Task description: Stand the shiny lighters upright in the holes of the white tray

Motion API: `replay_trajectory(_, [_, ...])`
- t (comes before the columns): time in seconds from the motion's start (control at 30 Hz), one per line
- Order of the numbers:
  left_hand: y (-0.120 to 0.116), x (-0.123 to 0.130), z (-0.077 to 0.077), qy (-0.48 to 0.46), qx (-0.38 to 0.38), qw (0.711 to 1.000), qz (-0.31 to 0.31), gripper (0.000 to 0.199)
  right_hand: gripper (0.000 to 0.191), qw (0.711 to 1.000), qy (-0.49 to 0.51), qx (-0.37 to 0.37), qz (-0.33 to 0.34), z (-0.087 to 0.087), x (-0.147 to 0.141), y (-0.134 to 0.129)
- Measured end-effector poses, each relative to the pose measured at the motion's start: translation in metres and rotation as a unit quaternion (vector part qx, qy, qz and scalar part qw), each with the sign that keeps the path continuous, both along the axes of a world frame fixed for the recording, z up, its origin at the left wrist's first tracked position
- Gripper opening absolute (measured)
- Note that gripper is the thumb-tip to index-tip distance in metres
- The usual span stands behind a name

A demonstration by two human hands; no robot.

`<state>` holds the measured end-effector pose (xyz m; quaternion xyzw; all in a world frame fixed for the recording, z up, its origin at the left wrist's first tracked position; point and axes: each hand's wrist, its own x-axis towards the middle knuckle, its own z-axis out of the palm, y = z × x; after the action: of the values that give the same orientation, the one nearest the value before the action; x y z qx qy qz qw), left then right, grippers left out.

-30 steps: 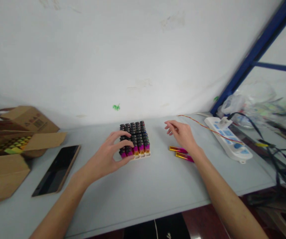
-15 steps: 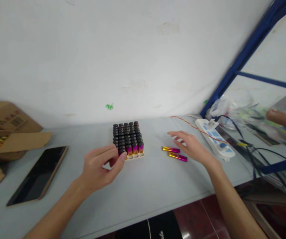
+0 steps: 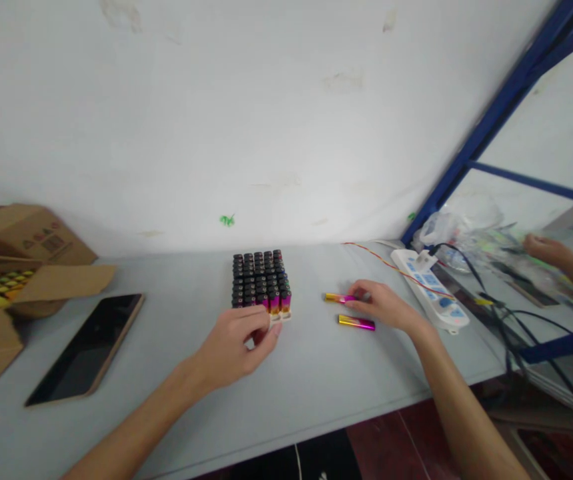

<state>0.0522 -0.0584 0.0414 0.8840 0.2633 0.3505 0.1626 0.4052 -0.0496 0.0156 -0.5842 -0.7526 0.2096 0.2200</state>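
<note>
A block of upright gold-and-magenta tubes with black tops [image 3: 260, 277] stands in rows in a white tray [image 3: 286, 317] near the wall. My left hand [image 3: 241, 343] is curled closed at the tray's front edge, thumb close to the fingertips; whatever is between them is hidden. Further right, my right hand [image 3: 381, 303] has its fingers closed on the magenta end of a shiny gold-and-magenta tube [image 3: 335, 298] lying on the table. A second tube [image 3: 356, 323] of the same colours lies just in front, apart from the hand.
A dark-screened phone or tablet [image 3: 86, 347] lies at left, beside an open cardboard box [image 3: 69, 283] holding yellow-and-black pieces. A white power strip [image 3: 431, 290] with cables stands at right by a blue metal frame [image 3: 486, 127]. Beyond it are plastic bags [image 3: 439, 230] and another person's hand [image 3: 549, 250].
My right hand has come down and closed on the farther tube. My left hand has shifted right along the tray's front. The camera view has moved slightly.
</note>
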Motion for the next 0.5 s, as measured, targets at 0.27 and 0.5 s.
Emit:
replay_trajectory(0.27, [-0.002, 0.008, -0.009, -0.014, -0.228, 0.973, 0.039, 0.025, 0.034, 0.963, 0.257, -0.047, 0.063, 0.03, -0.052, -0.004])
replay_trajectory(0.5, [-0.002, 0.017, -0.013, -0.111, -0.454, 0.881, -0.076, 0.037, 0.027, 0.937, 0.289, -0.073, 0.185, 0.04, -0.101, -0.007])
